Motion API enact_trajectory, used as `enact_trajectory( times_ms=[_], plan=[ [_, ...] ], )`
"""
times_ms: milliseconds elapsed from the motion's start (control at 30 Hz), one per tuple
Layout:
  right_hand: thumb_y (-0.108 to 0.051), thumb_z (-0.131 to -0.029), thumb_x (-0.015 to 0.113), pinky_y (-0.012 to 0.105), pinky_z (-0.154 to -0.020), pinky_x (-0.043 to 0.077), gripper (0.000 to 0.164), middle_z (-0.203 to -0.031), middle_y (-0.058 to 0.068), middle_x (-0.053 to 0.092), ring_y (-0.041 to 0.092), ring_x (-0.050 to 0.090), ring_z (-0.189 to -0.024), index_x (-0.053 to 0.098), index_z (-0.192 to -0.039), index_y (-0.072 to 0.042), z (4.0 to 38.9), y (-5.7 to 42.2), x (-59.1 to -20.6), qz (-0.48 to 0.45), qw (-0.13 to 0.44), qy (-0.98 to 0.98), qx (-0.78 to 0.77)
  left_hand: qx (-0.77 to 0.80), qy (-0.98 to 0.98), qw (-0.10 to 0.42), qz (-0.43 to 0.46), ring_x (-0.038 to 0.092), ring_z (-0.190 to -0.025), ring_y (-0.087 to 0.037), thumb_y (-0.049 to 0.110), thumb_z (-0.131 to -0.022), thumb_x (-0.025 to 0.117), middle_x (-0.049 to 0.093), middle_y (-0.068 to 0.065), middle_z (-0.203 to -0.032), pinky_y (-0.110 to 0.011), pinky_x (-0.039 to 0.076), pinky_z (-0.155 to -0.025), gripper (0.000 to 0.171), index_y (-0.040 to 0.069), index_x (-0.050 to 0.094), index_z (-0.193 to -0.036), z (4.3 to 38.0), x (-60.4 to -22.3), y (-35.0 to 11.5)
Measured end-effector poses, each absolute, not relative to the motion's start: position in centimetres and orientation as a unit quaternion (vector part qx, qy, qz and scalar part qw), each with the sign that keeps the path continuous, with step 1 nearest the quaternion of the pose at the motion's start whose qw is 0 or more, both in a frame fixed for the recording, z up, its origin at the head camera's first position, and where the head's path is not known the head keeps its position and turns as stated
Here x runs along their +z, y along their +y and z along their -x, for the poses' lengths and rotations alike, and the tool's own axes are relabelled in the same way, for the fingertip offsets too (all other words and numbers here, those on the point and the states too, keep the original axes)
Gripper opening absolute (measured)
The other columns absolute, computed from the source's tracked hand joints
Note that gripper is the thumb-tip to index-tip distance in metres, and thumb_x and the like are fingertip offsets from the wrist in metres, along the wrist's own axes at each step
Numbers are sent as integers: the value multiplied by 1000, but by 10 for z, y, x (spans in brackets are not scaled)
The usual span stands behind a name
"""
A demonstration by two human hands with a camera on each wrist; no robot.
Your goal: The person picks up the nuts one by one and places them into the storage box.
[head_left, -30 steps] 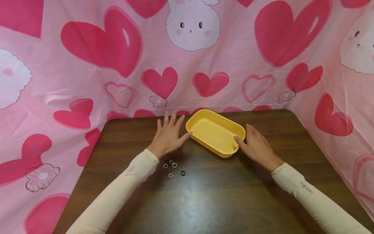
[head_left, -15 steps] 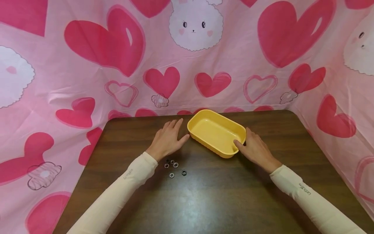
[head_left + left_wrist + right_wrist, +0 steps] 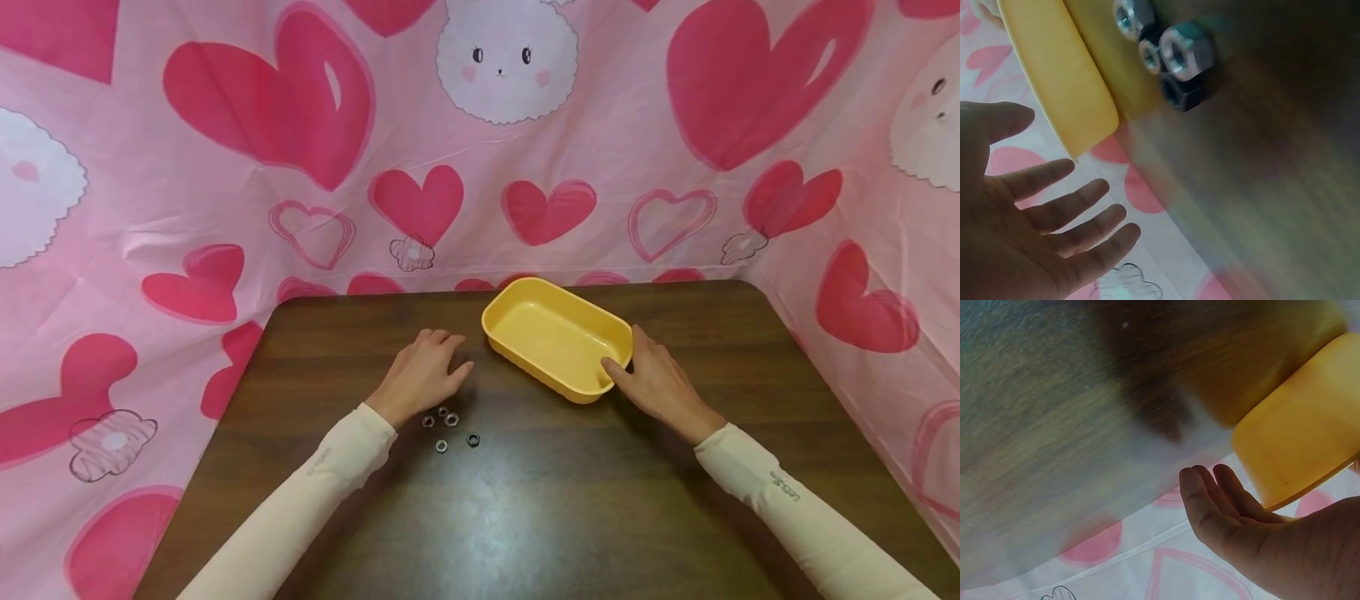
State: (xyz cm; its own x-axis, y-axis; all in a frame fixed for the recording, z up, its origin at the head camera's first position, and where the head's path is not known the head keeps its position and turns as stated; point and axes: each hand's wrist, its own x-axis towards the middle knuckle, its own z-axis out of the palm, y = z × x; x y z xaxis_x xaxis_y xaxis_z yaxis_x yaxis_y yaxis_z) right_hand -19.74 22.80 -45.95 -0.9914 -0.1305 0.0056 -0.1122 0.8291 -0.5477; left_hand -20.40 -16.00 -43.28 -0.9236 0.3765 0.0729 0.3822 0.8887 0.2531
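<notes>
My left hand [image 3: 417, 373] hovers over the table left of the yellow tray [image 3: 551, 342], its fingers relaxed and holding nothing. Just below its wrist lie several metal hex nuts [image 3: 452, 420], some silver and some dark; in the left wrist view a silver nut [image 3: 1186, 51] overlaps a black one [image 3: 1181, 92]. At the tray's right end my right hand [image 3: 660, 382] grips the rim, thumb over the inside and fingers along the outer wall. The right wrist view shows those fingers [image 3: 1235, 506] beside the tray's end [image 3: 1300, 425]. Nothing lies inside the tray.
The dark wood table [image 3: 525, 508] has rounded far corners. A pink cloth [image 3: 480, 158] printed with hearts and white animal faces hangs behind and beside it, close to the tray's far side. Both forearms wear cream sleeves [image 3: 780, 475].
My left hand has drawn back from the tray's left end toward the nuts, its spread fingers relaxing. My right hand stays at the tray, which has hardly moved.
</notes>
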Motion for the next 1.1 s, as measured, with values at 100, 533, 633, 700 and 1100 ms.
enact_trajectory(
  times_ms=[100,533,633,700,1100],
  plan=[
    [-44,-107,70,73,-109,50,81,-134,32,62,51,63,-121,36,-157,9,197,229,-460,66,14,955,-290,-144,-971,-5,193,63,-131,-36,40,-106,72,69,-18,-144,-57,57,-108,53,7,69,-147,198,-436,-167],
    [-45,-107,69,74,-111,47,84,-137,35,60,55,60,-127,33,-159,10,197,228,-461,61,12,955,-290,-181,-966,-14,185,68,-126,-36,26,-104,76,73,-16,-137,-58,58,-106,43,5,73,-141,173,-452,-203],
    [-45,-107,68,74,-112,46,85,-139,36,59,56,60,-128,31,-160,10,197,227,-461,59,15,955,-290,-186,-965,-16,186,67,-127,-36,24,-103,77,73,-16,-137,-59,57,-107,42,5,73,-141,170,-455,-209],
    [-45,-107,68,74,-112,46,85,-138,36,59,55,60,-127,32,-160,10,198,228,-460,60,14,955,-290,-190,-963,-14,191,68,-125,-36,23,-103,78,74,-16,-136,-59,57,-107,41,4,74,-139,169,-456,-212],
    [-44,-106,69,73,-114,45,87,-142,37,58,55,60,-130,30,-161,10,198,227,-460,51,22,956,-287,-211,-941,-53,258,62,-133,-38,7,-101,78,70,-16,-138,-59,52,-114,35,5,76,-136,163,-461,-228]
  ],
)
